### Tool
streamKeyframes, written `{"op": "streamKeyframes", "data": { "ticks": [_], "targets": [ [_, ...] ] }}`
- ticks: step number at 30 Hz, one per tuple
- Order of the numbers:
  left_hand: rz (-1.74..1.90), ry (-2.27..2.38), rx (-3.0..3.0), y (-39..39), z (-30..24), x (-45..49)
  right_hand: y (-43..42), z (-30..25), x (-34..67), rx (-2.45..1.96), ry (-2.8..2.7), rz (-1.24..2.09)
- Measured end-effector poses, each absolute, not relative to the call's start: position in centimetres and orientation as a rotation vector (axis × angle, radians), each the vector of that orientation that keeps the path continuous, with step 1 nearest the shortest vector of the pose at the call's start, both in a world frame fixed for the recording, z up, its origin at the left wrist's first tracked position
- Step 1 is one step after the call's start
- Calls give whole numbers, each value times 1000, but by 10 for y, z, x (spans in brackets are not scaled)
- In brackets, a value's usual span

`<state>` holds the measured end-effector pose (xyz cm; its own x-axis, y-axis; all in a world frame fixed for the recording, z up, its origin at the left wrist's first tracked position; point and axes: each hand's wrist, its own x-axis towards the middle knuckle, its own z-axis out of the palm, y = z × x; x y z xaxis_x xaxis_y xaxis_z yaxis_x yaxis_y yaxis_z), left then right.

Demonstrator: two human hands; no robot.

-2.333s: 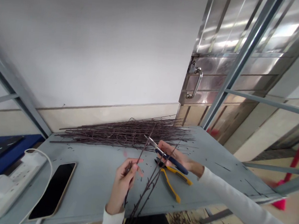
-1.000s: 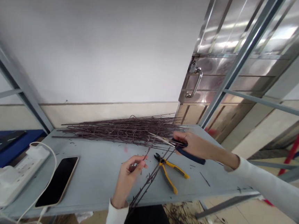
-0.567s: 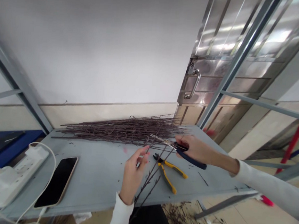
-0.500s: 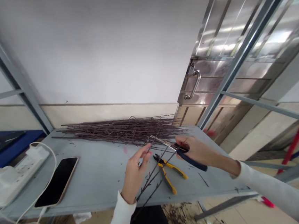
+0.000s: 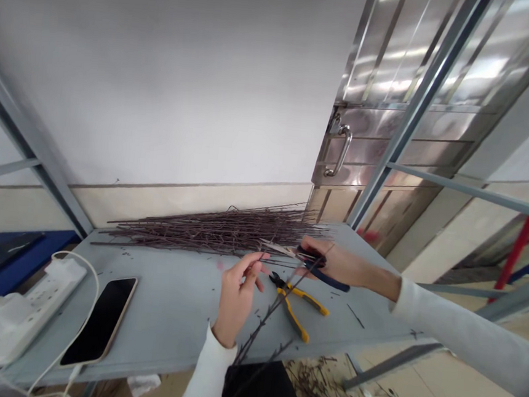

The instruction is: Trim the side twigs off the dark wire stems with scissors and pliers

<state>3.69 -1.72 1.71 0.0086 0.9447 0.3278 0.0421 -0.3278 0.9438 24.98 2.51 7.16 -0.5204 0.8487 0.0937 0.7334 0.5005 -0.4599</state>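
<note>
Head camera gives me a downward look across a grey metal table (image 5: pixel 161 319). My operator's read on the right hand (image 5: pixel 330 263) is a firm closed grip on a pair of scissors (image 5: pixel 307 264) with dark blue handles, their steel blades (image 5: pixel 279 247) pointing left over the table. The left hand (image 5: pixel 237 298) is raised just beside the blades, its fingertips (image 5: pixel 254 262) bunched near a thin thorny twig (image 5: pixel 268 313). From here I cannot tell whether those fingers have hold of it. The twig's dark length runs from near the right hand down past the table edge, ending above a black object (image 5: pixel 259 389).

Yellow-handled pliers (image 5: pixel 294 306) lie on the table just below the right hand, and a heap of long dark twigs (image 5: pixel 215 232) lies beyond both hands against the wall. Small twig bits are scattered over the tabletop. Toward the left sit a phone (image 5: pixel 99 321) and a white power strip (image 5: pixel 22 319) with a white cable (image 5: pixel 95 307) running from it. More twig clippings (image 5: pixel 321 395) lie on the floor below the table's right side. A steel door (image 5: pixel 392 111) stands behind the table.
</note>
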Motion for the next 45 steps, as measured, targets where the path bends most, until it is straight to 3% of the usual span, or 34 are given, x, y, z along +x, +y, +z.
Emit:
{"op": "streamKeyframes", "data": {
  "ticks": [7, 19, 33, 45],
  "targets": [
    [1166, 718, 1257, -4, 24, 24, 39, 68, 237, -1083, -2497, 430],
    [1028, 658, 1244, 6, 17, 15, 41, 52, 243, -1232, -2366, 299],
    [1580, 1633, 1794, -17, -3, 63, 31, 65, 239, -1394, -2501, 607],
    [1559, 1761, 1968, -16, -10, 63, 30, 66, 238, -1558, -2422, 468]
  ]
}}
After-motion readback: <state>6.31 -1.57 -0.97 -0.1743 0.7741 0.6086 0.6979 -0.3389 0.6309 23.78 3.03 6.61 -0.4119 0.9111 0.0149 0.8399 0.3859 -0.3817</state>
